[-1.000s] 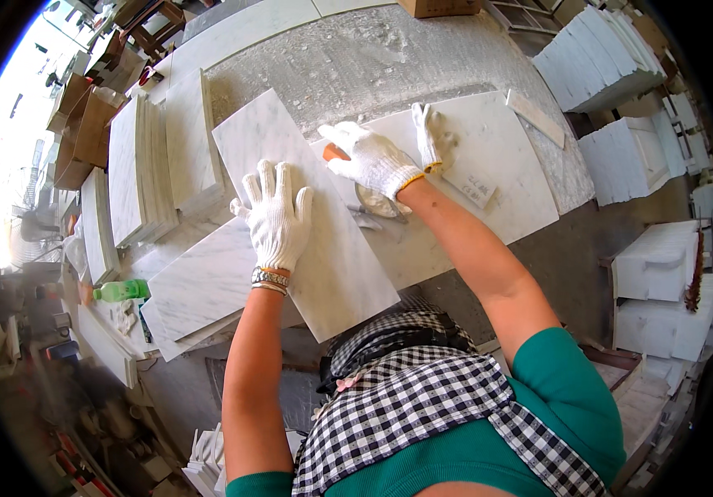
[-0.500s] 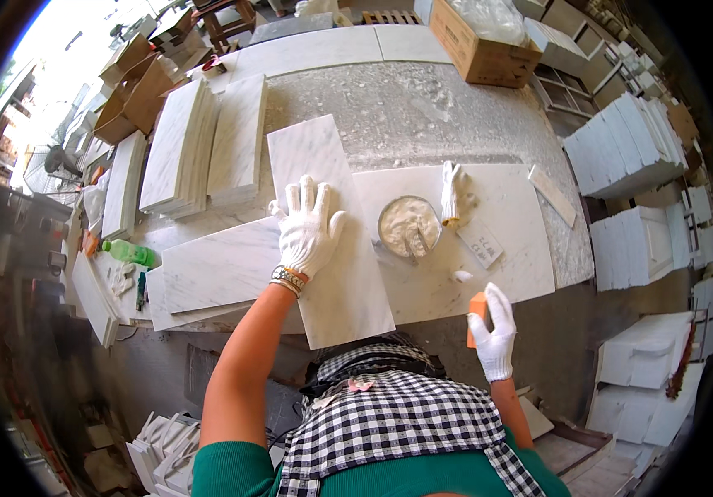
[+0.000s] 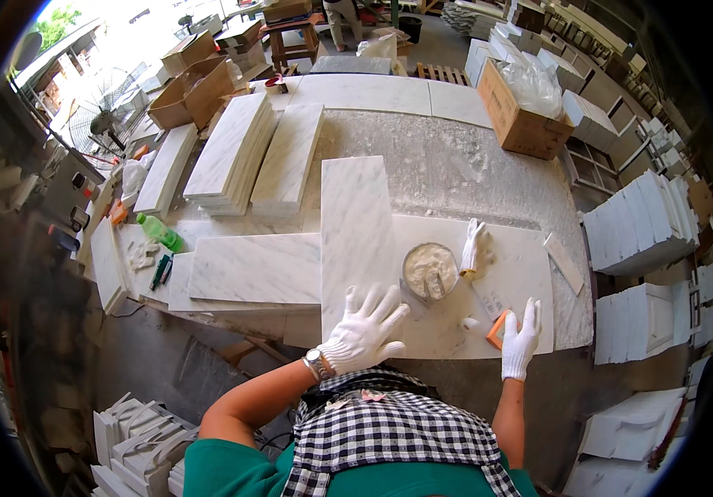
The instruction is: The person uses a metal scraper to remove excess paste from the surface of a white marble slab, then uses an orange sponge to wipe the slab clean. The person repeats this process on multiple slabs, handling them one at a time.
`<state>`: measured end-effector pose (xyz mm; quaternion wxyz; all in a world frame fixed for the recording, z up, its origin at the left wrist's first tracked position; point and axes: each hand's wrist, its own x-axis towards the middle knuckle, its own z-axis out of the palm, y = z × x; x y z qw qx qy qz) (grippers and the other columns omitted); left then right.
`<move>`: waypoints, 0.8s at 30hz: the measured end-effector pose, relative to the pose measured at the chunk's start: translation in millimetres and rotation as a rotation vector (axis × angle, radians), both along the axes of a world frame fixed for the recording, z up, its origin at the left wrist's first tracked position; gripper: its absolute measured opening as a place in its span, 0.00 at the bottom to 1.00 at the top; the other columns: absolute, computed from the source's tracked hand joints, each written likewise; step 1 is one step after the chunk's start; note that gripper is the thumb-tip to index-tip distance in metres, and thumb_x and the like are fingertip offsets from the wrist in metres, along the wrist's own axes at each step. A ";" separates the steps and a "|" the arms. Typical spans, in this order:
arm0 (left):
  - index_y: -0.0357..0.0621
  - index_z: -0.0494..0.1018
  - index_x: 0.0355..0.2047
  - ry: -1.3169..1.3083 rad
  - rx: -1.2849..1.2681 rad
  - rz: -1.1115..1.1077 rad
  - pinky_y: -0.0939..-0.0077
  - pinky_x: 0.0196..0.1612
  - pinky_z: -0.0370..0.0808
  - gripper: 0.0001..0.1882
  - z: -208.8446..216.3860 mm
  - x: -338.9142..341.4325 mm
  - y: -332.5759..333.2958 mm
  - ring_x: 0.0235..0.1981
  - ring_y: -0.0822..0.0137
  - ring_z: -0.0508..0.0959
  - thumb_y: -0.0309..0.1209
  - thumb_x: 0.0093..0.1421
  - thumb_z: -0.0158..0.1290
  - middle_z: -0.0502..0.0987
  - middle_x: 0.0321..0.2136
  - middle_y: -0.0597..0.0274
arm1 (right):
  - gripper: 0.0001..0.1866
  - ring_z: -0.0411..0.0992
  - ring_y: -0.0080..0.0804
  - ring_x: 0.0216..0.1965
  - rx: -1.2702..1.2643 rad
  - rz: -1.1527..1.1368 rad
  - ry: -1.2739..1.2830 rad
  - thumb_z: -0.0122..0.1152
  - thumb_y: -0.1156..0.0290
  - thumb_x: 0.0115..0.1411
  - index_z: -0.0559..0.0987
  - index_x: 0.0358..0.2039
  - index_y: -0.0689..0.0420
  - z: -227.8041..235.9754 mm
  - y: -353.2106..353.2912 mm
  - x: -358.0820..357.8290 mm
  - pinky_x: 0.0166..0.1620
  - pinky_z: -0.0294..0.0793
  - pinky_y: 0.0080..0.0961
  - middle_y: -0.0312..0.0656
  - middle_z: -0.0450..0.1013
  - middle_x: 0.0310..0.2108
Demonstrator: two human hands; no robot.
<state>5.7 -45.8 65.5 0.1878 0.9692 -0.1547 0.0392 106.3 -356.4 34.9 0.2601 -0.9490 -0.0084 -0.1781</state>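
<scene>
On our bench [image 3: 456, 170] lies one marble slab [image 3: 354, 224], likely heavy and brittle, best gripped by long edges, our left hand [image 3: 364, 333] splayed wide over it, right hand [image 3: 521, 341] pinching an orange block [image 3: 500, 329].

Marble-look slab [image 3: 355, 215] is smooth with a soft sheen, gloves [image 3: 363, 331] are matt knit cloth, tabletop [image 3: 431, 161]'s rough and gritty, bottle [image 3: 160, 233] seems shiny plastic.
</scene>
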 end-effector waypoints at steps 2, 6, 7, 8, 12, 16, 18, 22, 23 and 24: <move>0.44 0.65 0.66 0.021 0.061 0.104 0.20 0.65 0.49 0.39 2.9 -11.4 12.6 0.72 0.36 0.54 0.55 0.63 0.56 0.57 0.71 0.41 | 0.33 0.63 0.58 0.68 0.022 0.156 -0.013 0.65 0.66 0.64 0.69 0.67 0.65 8.0 22.5 -8.7 0.69 0.61 0.47 0.63 0.61 0.69; 0.39 0.60 0.69 0.109 0.104 0.371 0.18 0.66 0.43 0.42 3.5 -33.7 35.7 0.73 0.30 0.49 0.54 0.64 0.54 0.49 0.73 0.34 | 0.34 0.62 0.60 0.68 0.036 0.666 -0.087 0.67 0.60 0.62 0.71 0.65 0.63 16.2 109.5 -27.8 0.67 0.62 0.51 0.62 0.61 0.69; 0.37 0.59 0.70 0.094 0.104 0.442 0.18 0.66 0.42 0.43 -0.5 -40.4 38.7 0.74 0.29 0.47 0.54 0.65 0.54 0.48 0.74 0.32 | 0.36 0.61 0.61 0.69 -0.042 0.800 -0.104 0.68 0.57 0.62 0.71 0.66 0.61 16.9 129.0 -33.2 0.66 0.62 0.53 0.61 0.61 0.69; 0.34 0.55 0.72 0.150 0.058 0.490 0.18 0.67 0.39 0.45 -4.2 -44.1 40.3 0.75 0.29 0.44 0.53 0.65 0.54 0.44 0.75 0.30 | 0.37 0.59 0.61 0.70 -0.142 0.931 -0.010 0.67 0.54 0.62 0.71 0.66 0.61 17.4 148.9 -34.2 0.68 0.59 0.57 0.62 0.61 0.69; 0.31 0.52 0.73 0.106 -0.076 0.599 0.20 0.68 0.36 0.45 -22.5 -51.7 41.8 0.76 0.29 0.40 0.49 0.66 0.54 0.43 0.75 0.30 | 0.45 0.42 0.64 0.76 -0.463 1.052 0.239 0.58 0.38 0.63 0.65 0.71 0.57 12.0 218.5 4.9 0.69 0.49 0.70 0.59 0.50 0.75; 0.35 0.54 0.73 0.092 -0.137 0.597 0.17 0.67 0.37 0.44 -32.9 -48.6 40.9 0.75 0.28 0.40 0.46 0.64 0.57 0.43 0.75 0.32 | 0.50 0.33 0.62 0.78 -0.443 0.856 0.321 0.53 0.34 0.63 0.57 0.74 0.56 22.3 285.1 95.0 0.70 0.45 0.71 0.57 0.40 0.78; 0.34 0.54 0.72 0.103 -0.189 0.570 0.16 0.66 0.38 0.45 -38.2 -49.7 39.6 0.75 0.26 0.39 0.46 0.63 0.58 0.43 0.75 0.30 | 0.50 0.34 0.62 0.78 -0.392 0.708 0.316 0.52 0.33 0.64 0.56 0.75 0.56 25.3 312.0 129.9 0.70 0.42 0.73 0.55 0.40 0.78; 0.31 0.53 0.71 0.161 -0.260 0.486 0.13 0.64 0.38 0.47 -41.6 -48.6 35.8 0.74 0.22 0.40 0.48 0.63 0.59 0.44 0.73 0.25 | 0.45 0.37 0.62 0.77 -0.521 0.632 0.253 0.50 0.35 0.66 0.59 0.73 0.54 36.2 349.8 152.7 0.68 0.41 0.77 0.54 0.43 0.78; 0.31 0.53 0.71 0.162 -0.257 0.500 0.12 0.63 0.39 0.47 -40.9 -49.0 41.1 0.74 0.22 0.40 0.48 0.62 0.60 0.45 0.73 0.25 | 0.43 0.39 0.61 0.77 -0.539 0.747 0.262 0.49 0.37 0.67 0.61 0.72 0.53 40.8 369.4 140.4 0.68 0.43 0.78 0.52 0.45 0.77; 0.30 0.53 0.71 0.142 -0.266 0.485 0.12 0.63 0.39 0.48 -40.3 -47.2 42.4 0.74 0.22 0.40 0.49 0.61 0.60 0.45 0.73 0.25 | 0.41 0.41 0.64 0.76 -0.582 0.891 0.205 0.50 0.37 0.66 0.65 0.70 0.52 35.3 372.8 130.8 0.65 0.43 0.81 0.53 0.49 0.76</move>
